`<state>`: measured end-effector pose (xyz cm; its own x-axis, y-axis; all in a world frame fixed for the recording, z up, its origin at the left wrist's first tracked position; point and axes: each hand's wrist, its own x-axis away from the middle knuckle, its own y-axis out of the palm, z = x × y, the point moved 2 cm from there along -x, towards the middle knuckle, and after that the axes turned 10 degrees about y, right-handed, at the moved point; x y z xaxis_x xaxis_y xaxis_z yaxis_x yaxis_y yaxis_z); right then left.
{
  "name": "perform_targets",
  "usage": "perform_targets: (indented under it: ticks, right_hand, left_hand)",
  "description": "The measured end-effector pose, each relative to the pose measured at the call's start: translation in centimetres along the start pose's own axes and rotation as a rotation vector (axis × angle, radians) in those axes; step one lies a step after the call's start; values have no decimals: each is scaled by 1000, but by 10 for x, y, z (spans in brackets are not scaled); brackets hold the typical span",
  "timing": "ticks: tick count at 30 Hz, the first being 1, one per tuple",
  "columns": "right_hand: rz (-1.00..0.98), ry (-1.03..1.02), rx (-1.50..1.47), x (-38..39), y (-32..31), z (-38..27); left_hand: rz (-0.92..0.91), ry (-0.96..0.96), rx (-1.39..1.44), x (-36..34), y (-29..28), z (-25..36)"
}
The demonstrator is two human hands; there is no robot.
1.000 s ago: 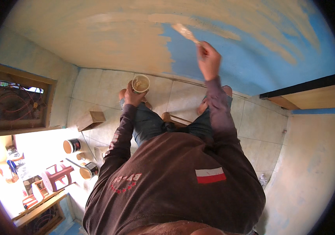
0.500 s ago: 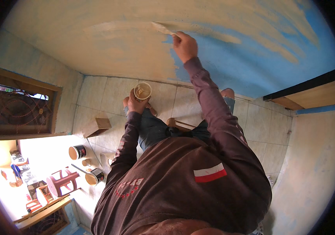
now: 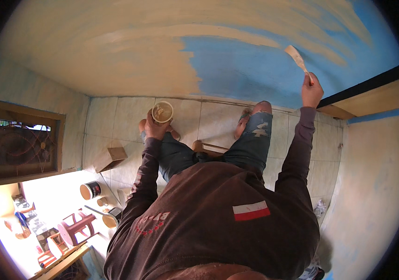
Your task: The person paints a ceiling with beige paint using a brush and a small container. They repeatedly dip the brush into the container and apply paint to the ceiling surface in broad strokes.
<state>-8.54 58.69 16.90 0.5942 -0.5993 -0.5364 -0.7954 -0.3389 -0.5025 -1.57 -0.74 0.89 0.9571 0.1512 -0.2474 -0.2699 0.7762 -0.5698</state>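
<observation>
My right hand (image 3: 312,91) is closed around the handle of a paintbrush (image 3: 296,57), out to the right. Cream paint coats the bristles, which point up and left in front of the blue part of the wall (image 3: 246,65); whether they touch it I cannot tell. To the left, my left hand (image 3: 156,127) grips a round white tub (image 3: 162,112) from its near side. Cream paint lies inside the tub. Beyond the blue patch, the wall carries streaky cream paint (image 3: 129,65).
A black-edged wooden shelf (image 3: 372,95) juts in at the right. An open wooden box (image 3: 111,159) sits on the tiled floor (image 3: 185,123) at left, with paint buckets (image 3: 90,190) behind it. Under me is a small wooden stool (image 3: 213,148). A maroon stool (image 3: 76,228) stands lower left.
The paintbrush in my right hand has swung far right, from the cream edge to over the blue area. A cream stroke tops the blue. My left hand still holds the tub.
</observation>
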Motion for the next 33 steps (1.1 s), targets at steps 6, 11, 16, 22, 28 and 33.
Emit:
perform_targets:
  ticks: [6,11,16,22,28,33]
  right_hand:
    - [30,13,-53,35,1,-17]
    - [-249,-49,-366,118,91,-112]
    - [-491,-241,-421,155,186,-214]
    - [-537,-259,-368,157,241,-258]
    - [-364,-247,-320,119,210,-195]
    - [-228,-92,-250,68,129,-84]
  left_hand:
    - [-24,19,-42,-2,1,1]
    - [-9,16,-27,-1,2,-4]
    - [0,16,-103,-3,6,-17]
    - [38,44,-86,1,7,-44]
    - [18,22,-30,1,7,-36]
    - [14,27,-35,1,8,-20]
